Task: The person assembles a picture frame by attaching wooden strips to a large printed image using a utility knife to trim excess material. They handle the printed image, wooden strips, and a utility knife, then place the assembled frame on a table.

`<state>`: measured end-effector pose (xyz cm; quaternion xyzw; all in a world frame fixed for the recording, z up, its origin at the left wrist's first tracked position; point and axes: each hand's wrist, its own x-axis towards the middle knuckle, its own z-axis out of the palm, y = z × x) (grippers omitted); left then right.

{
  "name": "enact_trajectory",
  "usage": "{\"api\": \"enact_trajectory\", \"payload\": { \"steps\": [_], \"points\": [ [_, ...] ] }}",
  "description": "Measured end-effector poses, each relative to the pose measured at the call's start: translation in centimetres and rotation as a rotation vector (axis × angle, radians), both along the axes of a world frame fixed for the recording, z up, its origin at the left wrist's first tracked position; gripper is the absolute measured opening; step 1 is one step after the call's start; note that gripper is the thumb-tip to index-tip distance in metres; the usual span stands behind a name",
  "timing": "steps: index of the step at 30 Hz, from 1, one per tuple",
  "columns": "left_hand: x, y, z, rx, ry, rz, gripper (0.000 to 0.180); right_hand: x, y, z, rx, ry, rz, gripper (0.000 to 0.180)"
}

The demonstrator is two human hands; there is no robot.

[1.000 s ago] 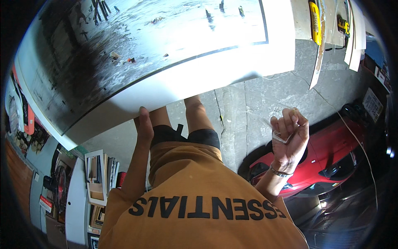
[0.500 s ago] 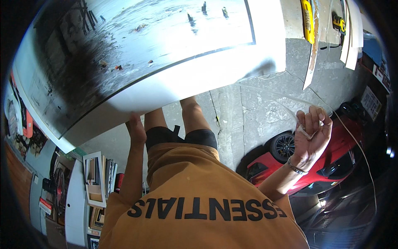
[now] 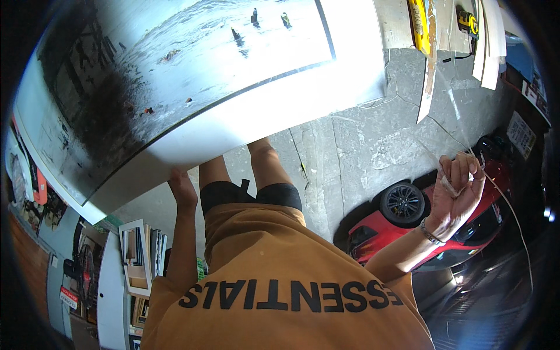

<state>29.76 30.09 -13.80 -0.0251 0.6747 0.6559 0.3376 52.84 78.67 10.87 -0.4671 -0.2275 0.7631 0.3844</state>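
A large print (image 3: 192, 76), a grey seascape with a dark border line and a wide white margin, lies on a board or table in front of me. At its near edge is my left hand (image 3: 184, 190), its fingertips touching or just behind the white margin; how they are bent is hidden. Away to the right, my right hand (image 3: 462, 189) is raised with fingers curled closed around a thin, crumpled strip of clear film (image 3: 448, 182). A pale, translucent length trails from it toward the upper left.
A yellow utility knife (image 3: 419, 26), a yellow tape measure (image 3: 466, 20) and long thin strips (image 3: 427, 87) lie at the upper right. A red car (image 3: 373, 236) stands beyond my right arm. A thin cord (image 3: 513, 219) hangs near that hand. Frames (image 3: 135, 256) stand at lower left.
My right hand has moved right and slightly down, still holding the clear strip. The print and my left hand appear a little further left in view.
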Motion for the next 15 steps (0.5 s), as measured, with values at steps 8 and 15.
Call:
{"api": "enact_trajectory", "payload": {
  "steps": [8,15],
  "points": [
    [0.2,-1.4,-1.2,-0.058,-0.001,-0.070,0.066,1.1,0.1,-2.5,0.143,-0.180,0.024,0.019],
    [4.5,8.7,2.0,0.106,0.136,-0.371,0.094,-1.9,-1.2,-5.2,0.349,-0.379,-0.058,0.022]
  ]
}}
